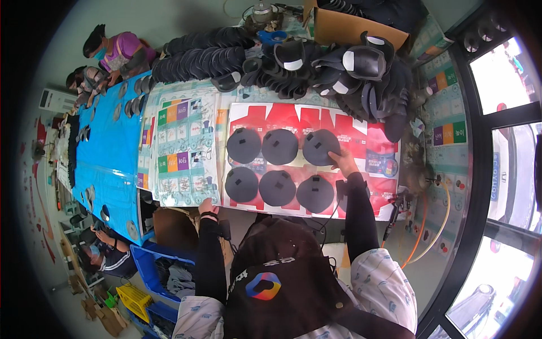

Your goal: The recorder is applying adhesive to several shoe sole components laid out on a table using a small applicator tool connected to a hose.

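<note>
Several round dark grey pads lie in two rows on a red and white printed sheet (389, 195). My right hand (343, 162) is closed on the right edge of the back-row right pad (319, 146), thumb over its face. Most pads bear a small black patch, like the back-left pad (244, 152) and front-middle pad (277, 195). My right sleeve partly covers another grey piece in the front row. At the table's near edge, left of the pads, my left hand (209, 207) has its fingers curled; whatever they may hold is too small to make out.
Black moulded pieces (361, 62) are heaped behind the sheet, with stacked black pieces (197, 59) farther left. A cardboard box (358, 28) stands behind. Left are a blue-covered table (107, 152), people, and a blue crate (148, 265). Hoses (420, 237) hang at right.
</note>
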`<state>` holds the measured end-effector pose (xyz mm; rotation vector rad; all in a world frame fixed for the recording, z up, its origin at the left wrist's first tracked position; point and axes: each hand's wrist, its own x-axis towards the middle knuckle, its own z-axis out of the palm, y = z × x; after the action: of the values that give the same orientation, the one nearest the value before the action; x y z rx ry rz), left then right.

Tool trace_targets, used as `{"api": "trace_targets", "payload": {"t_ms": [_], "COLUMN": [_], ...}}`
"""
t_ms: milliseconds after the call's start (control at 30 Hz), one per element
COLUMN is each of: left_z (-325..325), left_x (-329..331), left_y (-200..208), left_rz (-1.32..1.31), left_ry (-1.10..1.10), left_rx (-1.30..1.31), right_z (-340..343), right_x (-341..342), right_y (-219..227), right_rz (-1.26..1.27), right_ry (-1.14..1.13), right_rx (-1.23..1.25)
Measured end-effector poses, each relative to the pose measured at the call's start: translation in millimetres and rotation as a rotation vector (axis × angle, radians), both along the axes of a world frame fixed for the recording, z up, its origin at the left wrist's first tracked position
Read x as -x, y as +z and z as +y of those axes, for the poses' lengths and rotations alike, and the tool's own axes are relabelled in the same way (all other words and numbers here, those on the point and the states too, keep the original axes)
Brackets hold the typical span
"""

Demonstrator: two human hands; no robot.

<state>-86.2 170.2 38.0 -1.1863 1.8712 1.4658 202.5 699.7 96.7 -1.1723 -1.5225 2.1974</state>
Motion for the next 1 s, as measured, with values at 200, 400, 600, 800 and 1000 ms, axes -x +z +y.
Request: {"api": "trace_targets", "payload": {"t_ms": [200,400,600,800,1000], "left_z": [-49,-62,-80,-74,-78], "left_x": [11,33,45,65,32], "left_y": [-28,-38,-45,-46,-60], "left_rz": [0.017,-0.075,0.044,0.249,0.406], "left_ry": [0.191,0.281,-0.521,-0.183,0.024], "left_rx": [-0.411,-0.059,0.124,0.279,0.081], "right_z": [8,8,10,11,-21], "right_x": [5,15,12,-18,-82], "right_y": [-11,-14,-41,-8,99], "right_rz": [-0.064,-0.088,-0.144,-0.460,-0.126], "right_ry": [0.108,0.154,0.174,0.106,0.076], "right_rx": [-0.057,-0.079,-0.244,-0.827,-0.479]}}
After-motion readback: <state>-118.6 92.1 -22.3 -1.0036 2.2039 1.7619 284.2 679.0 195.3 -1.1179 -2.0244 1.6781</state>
